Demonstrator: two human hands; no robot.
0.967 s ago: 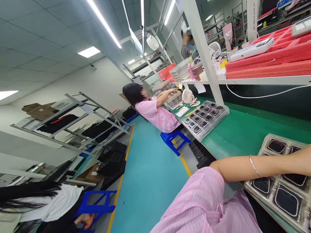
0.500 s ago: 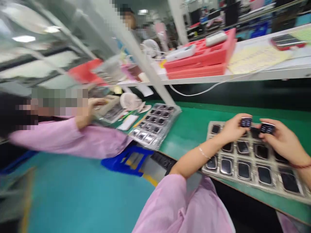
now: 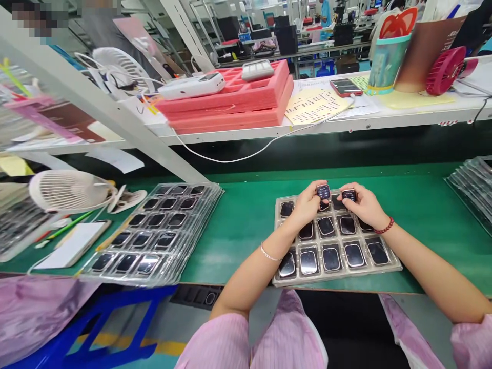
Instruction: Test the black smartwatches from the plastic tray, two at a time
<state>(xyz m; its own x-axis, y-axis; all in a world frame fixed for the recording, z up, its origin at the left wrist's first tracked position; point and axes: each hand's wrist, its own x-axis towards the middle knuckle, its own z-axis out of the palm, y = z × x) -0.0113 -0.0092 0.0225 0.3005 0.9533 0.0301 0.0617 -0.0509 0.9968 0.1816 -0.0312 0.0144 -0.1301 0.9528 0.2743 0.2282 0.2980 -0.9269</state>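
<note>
A clear plastic tray [image 3: 388, 265] full of several small dark-screened watch bodies lies on the green bench mat [image 3: 246, 215] in front of me. My left hand [image 3: 307, 205] is closed on one watch body [image 3: 323, 191], held just above the tray's far row. My right hand [image 3: 363, 204] pinches a second watch body [image 3: 349, 195] beside it. Both hands hover over the tray's far end, close together. A bracelet sits on each wrist.
A stack of similar filled trays [image 3: 154, 233] lies to the left, with a white fan [image 3: 69, 190], a pad and pencils beyond it. More trays [image 3: 472, 187] are at the right edge. A shelf above carries red foam trays [image 3: 230, 102], a cable and a phone [image 3: 346, 87].
My view has swung from the aisle and the seated co-worker round to the bench straight ahead. Both hands have come into sight, each holding a watch body over the tray.
</note>
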